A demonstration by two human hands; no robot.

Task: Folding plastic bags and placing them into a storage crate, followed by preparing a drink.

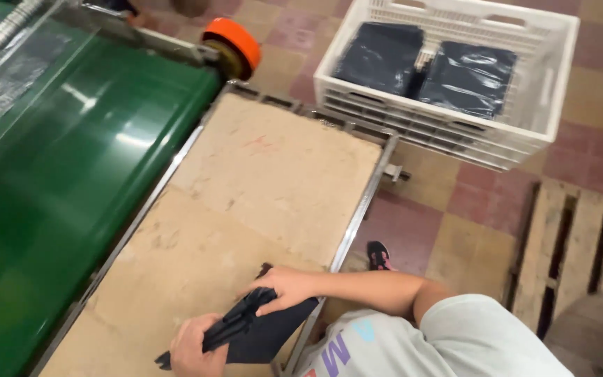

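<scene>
Both my hands hold a flat stack of black plastic bags (266, 335) at the near end of a worn tan work table (259, 181). My right hand (286, 286) grips the stack's upper edge, with the forearm reaching in from the right. At the bottom of the view, my left hand (191, 347) clasps the stack's lower left end. The stack lies tilted across the table's metal right edge (357, 209).
A green conveyor belt (57, 181) runs along the table's left side, with an orange roller (235, 43) at its far end. A white plastic crate (448, 119) with two black bag stacks stands on the tiled floor beyond. A wooden pallet (581, 251) lies at right.
</scene>
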